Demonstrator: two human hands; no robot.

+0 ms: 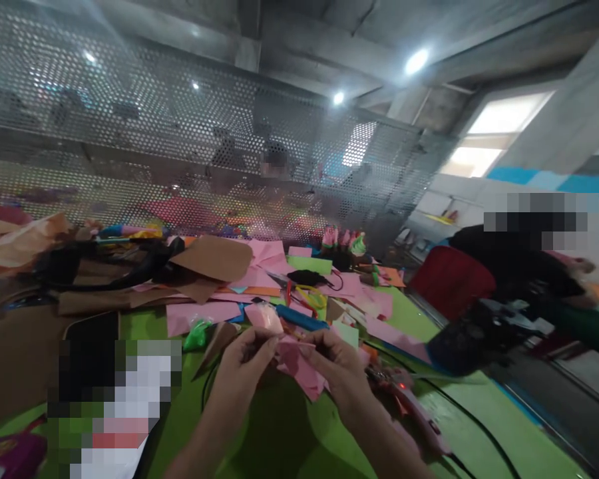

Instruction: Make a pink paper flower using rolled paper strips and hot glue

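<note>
Both of my hands meet over the green table, pinching a folded piece of pink paper between them. My left hand grips its left edge with fingers closed. Closed on the paper's right side is my right hand. The picture is blurred by motion, so the paper's exact shape is unclear.
Pink, green and orange paper sheets, brown card, scissors with yellow handles and a blue strip litter the table behind. A glue gun with a black cord lies right. A perforated metal screen stands behind; another person sits right.
</note>
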